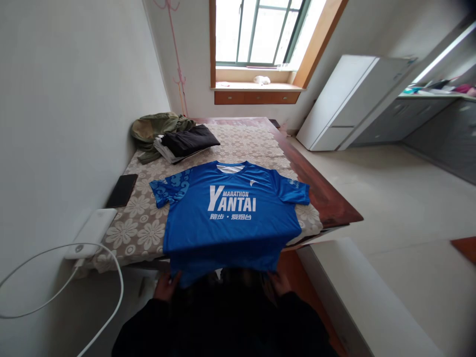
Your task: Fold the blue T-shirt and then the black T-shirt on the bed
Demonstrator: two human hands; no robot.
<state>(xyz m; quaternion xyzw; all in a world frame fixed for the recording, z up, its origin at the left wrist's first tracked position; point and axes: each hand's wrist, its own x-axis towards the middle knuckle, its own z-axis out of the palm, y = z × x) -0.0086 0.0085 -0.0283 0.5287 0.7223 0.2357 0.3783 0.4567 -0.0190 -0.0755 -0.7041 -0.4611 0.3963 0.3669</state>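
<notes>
On floral-clothed table [141,225] by window [260,29]: blue shirt [228,213]; left hand [167,286], right hand [279,283] pinch hem.

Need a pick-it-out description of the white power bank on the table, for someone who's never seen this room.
Start at the table with the floral lace cloth under the window. On its near left corner, by the wall, lies the white power bank, left of the blue T-shirt. Unlike the dark phone just beyond it, it is white, thicker, and has a white cable plugged in.
</notes>
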